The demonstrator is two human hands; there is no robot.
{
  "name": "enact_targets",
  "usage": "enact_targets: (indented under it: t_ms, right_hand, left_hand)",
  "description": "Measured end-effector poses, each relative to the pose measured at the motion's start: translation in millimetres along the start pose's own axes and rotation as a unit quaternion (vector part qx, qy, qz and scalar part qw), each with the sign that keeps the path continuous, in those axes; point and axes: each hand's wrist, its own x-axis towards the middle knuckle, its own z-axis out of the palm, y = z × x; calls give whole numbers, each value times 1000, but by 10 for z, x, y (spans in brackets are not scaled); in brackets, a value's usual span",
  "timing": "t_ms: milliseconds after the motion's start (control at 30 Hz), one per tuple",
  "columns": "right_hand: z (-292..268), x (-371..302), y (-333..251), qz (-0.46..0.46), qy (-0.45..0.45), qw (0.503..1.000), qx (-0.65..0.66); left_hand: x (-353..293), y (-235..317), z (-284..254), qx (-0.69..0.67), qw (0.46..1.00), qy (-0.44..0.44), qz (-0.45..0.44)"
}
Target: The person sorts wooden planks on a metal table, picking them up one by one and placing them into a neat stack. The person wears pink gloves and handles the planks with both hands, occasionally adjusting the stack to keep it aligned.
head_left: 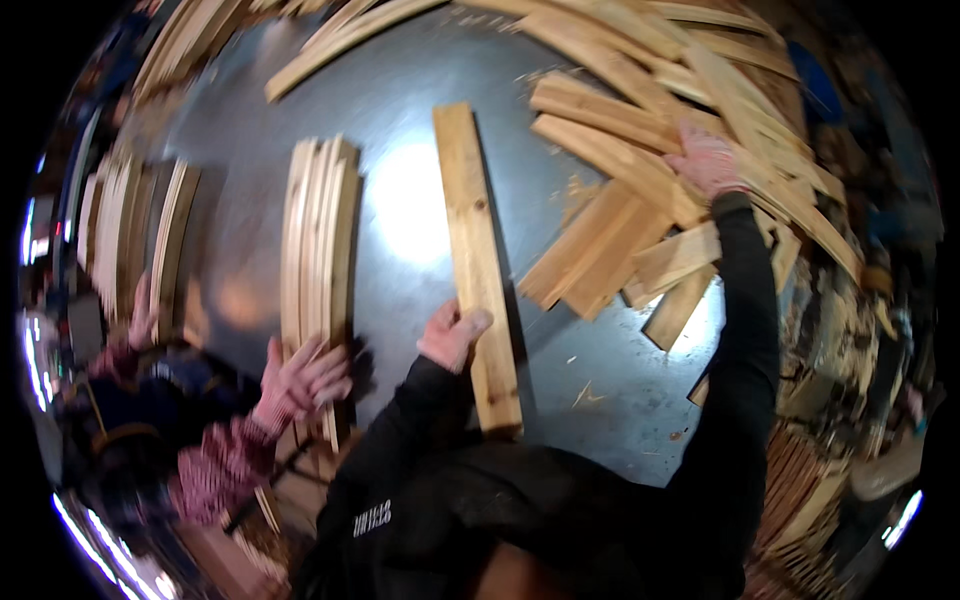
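Note:
A long pale wooden board with a dark knot lies lengthwise before me on the grey metal table. My left hand grips it by the left edge near its close end, thumb on top. Out to the right, my right hand reaches over a loose pile of boards. Its thumb and fingers are closed about the right end of one wooden board, though the fingertips are partly hidden. Just under that one lies another board, with shorter pieces nearer me.
At the left, a co-worker's gloved hand touches a row of boards on edge; the other hand is by a further stack. More boards lie along the far side. Wood shavings are scattered near the pile.

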Motion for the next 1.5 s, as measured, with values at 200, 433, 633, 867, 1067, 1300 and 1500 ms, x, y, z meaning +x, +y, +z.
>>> enact_targets:
  t_ms: [200,433,633,867,1067,1300,1500]
  right_hand:
    - [-827,-698,-1284,-179,-65,969,160]
    - [-655,-1208,-1982,-126,34,936,327]
    - [-14,-632,300,76,51,995,-50]
    - [-550,-581,-125,-13,-56,983,177]
    - [-675,-1692,-1759,-117,-147,843,504]
    - [59,-954,93,-105,311,921,211]
    - [156,-397,1023,61,-77,992,-79]
  left_hand:
    - [138,-310,-96,-42,994,81,-54]
    - [261,-420,201,-202,979,5,-7]
    - [181,-229,147,-150,984,19,-91]
    - [319,-397,9,-152,979,64,-122]
    - [291,-449,131,-180,982,-38,-41]
    - [264,-395,116,-205,975,-7,-87]
    - [160,-182,191,-208,973,16,-103]
